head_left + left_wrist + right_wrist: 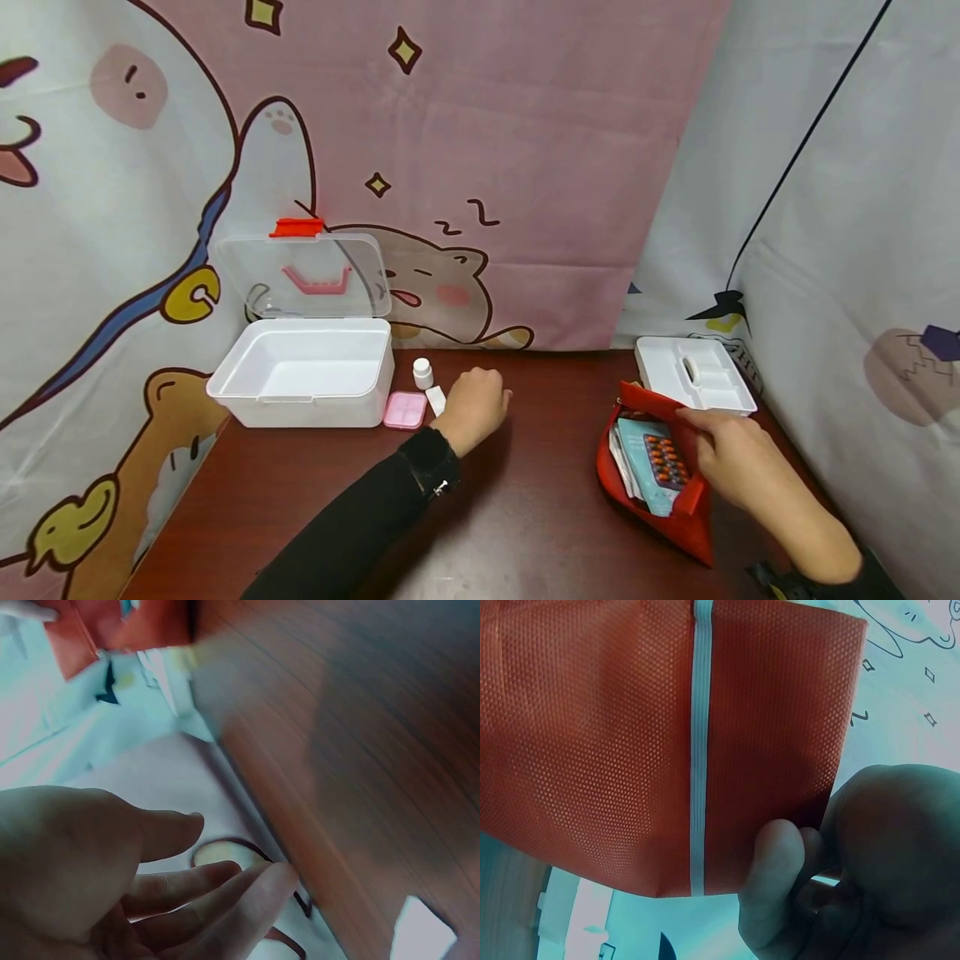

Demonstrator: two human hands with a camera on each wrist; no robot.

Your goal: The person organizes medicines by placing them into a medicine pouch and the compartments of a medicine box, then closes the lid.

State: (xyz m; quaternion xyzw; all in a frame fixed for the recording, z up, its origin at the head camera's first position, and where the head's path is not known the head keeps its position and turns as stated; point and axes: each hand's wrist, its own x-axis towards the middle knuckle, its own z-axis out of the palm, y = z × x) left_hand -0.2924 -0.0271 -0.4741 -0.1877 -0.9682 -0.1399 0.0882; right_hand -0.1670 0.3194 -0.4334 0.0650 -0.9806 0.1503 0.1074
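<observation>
A red mesh pouch (pixel 697 533) gapes on the right side of the table; inside are a light-blue packet (pixel 637 450), an orange-dotted blister pack (pixel 666 461) and pale papers. My right hand (pixel 738 454) pinches the pouch's upper edge between thumb and finger; close up, the red mesh with a pale strip (pixel 701 750) fills much of the right wrist view. My left hand (pixel 472 408) hovers over the table's middle, fingers loosely bent, thumb apart, holding nothing. Nearest it are a small white box (pixel 436 400), a white bottle (pixel 423 373) and a pink pill case (pixel 405 410).
A white bin (pixel 300 412) with its clear lid (pixel 307 250) raised and a red latch (pixel 297 227) stands at the back left. Behind the pouch lies a white compartment tray (pixel 667 367) holding a small white item. Printed cloth (pixel 555 167) hangs behind the brown table (pixel 540 500).
</observation>
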